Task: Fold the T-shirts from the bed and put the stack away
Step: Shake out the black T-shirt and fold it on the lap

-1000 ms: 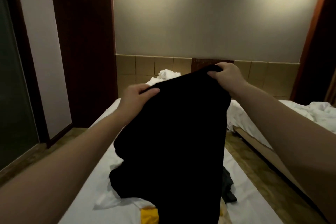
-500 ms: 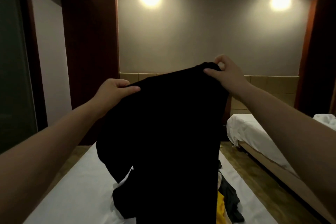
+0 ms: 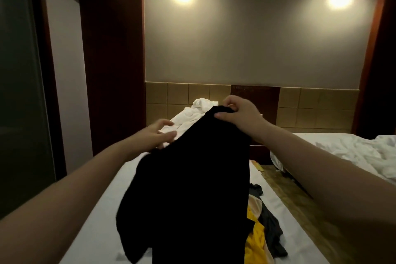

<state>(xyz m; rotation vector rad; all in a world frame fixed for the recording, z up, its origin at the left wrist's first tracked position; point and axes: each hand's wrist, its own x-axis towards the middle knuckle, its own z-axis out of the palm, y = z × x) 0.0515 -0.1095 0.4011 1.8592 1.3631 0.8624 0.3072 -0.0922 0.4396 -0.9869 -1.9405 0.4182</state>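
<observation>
The black T-shirt (image 3: 192, 178) runs off the bottom edge, hem out of sight, and screens most of the clothes heaped on the bed (image 3: 102, 221); only parts of a yellow garment (image 3: 256, 240) and a dark grey garment (image 3: 272, 229) show at its right. The left hand (image 3: 157, 135) is blurred, so contact with the shirt cannot be told. The right hand (image 3: 240, 113) pinches fabric that hides its fingertips. Both forearms and the second bed (image 3: 342, 148) are cropped; marks on the headboard panel (image 3: 255, 92) are too small to read.
</observation>
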